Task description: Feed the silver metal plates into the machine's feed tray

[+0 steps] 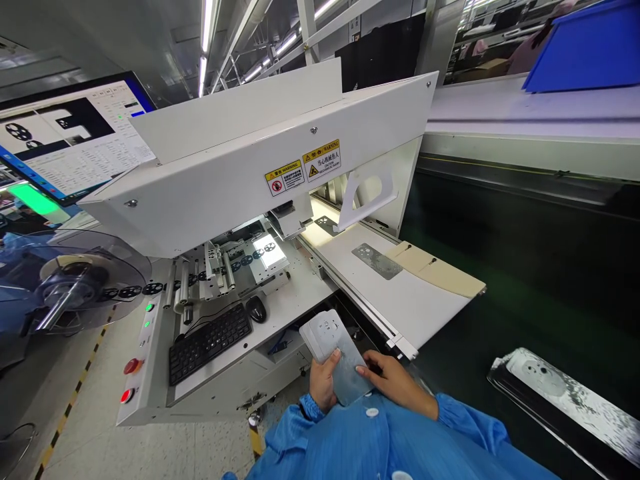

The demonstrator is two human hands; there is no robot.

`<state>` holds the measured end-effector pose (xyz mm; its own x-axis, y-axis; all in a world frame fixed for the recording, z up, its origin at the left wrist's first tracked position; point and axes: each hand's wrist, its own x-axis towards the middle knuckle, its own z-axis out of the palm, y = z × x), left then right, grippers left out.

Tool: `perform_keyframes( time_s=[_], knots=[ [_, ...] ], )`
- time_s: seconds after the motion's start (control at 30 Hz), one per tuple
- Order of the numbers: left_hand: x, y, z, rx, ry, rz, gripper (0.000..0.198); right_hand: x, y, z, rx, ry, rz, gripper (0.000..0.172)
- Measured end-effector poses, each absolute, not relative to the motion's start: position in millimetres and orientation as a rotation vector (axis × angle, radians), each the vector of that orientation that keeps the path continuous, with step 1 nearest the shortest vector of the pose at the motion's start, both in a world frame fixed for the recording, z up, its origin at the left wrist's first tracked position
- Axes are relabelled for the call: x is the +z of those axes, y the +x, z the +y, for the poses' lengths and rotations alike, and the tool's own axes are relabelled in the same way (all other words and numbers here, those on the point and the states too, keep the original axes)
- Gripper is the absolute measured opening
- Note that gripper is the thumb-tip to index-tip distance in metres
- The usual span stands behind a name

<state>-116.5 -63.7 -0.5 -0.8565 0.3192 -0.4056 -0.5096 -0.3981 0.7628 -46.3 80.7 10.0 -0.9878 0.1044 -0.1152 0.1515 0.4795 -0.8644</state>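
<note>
My left hand (pixel 323 385) grips a small stack of thin grey phone back panels (pixel 345 370) close to my body, its thumb lying on the top one. The panels have a group of camera holes near the upper end. From the other side, my right hand (pixel 395 381) is closed on the right edge of the same stack. Beyond them, a similar phone back panel (pixel 377 261) lies flat on the white feed table (pixel 360 293) of the machine. Another dark panel (pixel 327 225) lies farther in, under the lit part.
The white machine (pixel 240 167) rises in front, with a keyboard (pixel 210 343), a mouse (pixel 256 309) and red buttons (pixel 133 366) at left. A clear reel (pixel 75 280) carries a strip of black parts. A black tray (pixel 565 407) with a wrapped stack lies right, on the dark belt (pixel 450 307).
</note>
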Motion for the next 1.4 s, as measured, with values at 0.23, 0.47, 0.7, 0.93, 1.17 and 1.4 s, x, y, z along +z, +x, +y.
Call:
perform_keyframes(
  time_s=[0.23,0.47,0.7,0.93,1.17,1.4],
  knots=[
    [3,-115,-64,2.272,-0.278,1.311,0.057,-3,-49,83,-1.777,0.274,2.560,0.041],
    [4,-118,-66,2.247,-0.351,1.241,0.046,0,-54,99,-1.716,0.331,2.728,0.042],
    [3,-119,-67,2.210,-0.335,1.261,0.046,-2,-50,94,-1.273,0.235,3.231,0.045],
    [-4,-121,-67,2.238,-0.175,1.257,0.055,-8,-49,88,-1.072,-0.124,3.260,0.060],
    [-7,-122,-67,2.237,-0.133,1.245,0.065,-14,-51,88,-1.125,-0.118,3.254,0.057],
    [0,-121,-66,2.229,-0.166,1.247,0.070,-11,-48,87,-1.126,-0.041,3.208,0.055]
  ],
)
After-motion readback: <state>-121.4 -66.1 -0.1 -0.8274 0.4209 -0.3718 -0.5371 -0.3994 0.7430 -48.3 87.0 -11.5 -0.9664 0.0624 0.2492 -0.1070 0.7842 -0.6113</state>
